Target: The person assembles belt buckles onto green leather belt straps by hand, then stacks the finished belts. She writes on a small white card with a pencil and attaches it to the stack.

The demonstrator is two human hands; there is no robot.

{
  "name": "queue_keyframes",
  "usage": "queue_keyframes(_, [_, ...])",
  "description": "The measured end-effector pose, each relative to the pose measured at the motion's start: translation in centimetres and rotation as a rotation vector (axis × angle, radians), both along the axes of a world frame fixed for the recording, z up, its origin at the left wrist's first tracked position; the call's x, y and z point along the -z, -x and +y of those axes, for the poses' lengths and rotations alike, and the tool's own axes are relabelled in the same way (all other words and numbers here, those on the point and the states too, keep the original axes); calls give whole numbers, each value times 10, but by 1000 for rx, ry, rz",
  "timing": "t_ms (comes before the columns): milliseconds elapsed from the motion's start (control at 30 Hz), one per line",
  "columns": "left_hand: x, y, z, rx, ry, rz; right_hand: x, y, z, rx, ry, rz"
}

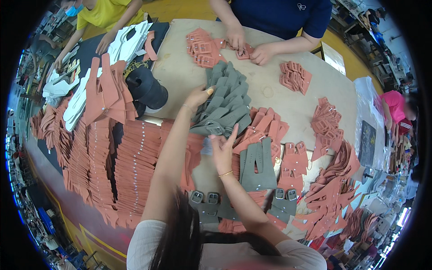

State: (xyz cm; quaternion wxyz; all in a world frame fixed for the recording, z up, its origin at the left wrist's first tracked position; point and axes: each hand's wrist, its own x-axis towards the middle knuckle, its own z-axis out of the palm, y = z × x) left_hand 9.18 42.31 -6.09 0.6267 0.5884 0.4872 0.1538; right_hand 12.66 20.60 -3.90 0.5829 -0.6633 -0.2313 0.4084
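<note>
A fanned stack of grey suede straps with metal buckles [227, 100] lies in the middle of the beige table [180, 72]. My left hand [199, 96] rests on the stack's left edge, fingers curled against it. At the stack's lower end my right hand [222, 147] has its fingers raised and spread, touching the nearest grey straps; whether it grips one I cannot tell. Just right of that hand lies a flat grey strap piece [258, 165]. More grey buckled pieces [206, 203] sit close to my body.
Rows of terracotta straps [135, 162] cover the left, loose terracotta pieces [328, 180] the right. A black cap [146, 87] and white cut pieces [128, 40] lie at the back left. A person in dark blue [245, 42] handles buckled pieces opposite; another in yellow [105, 13] works far left.
</note>
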Motion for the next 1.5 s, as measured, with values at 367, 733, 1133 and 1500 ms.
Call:
queue_keyframes(367, [19,37,3,-272,113,-440,-10,-7,35,-111,154,-298])
queue_keyframes(733, [44,43,26,-971,-254,-485,-3,-38,145,-368,147,-855])
queue_keyframes(1133, [1,30,-30,-881,-30,29,-2,-31,139,-453,155,-874])
queue_keyframes(1500, [-90,76,-211,-508,-429,-112,-38,-22,46,-475,-34,-574])
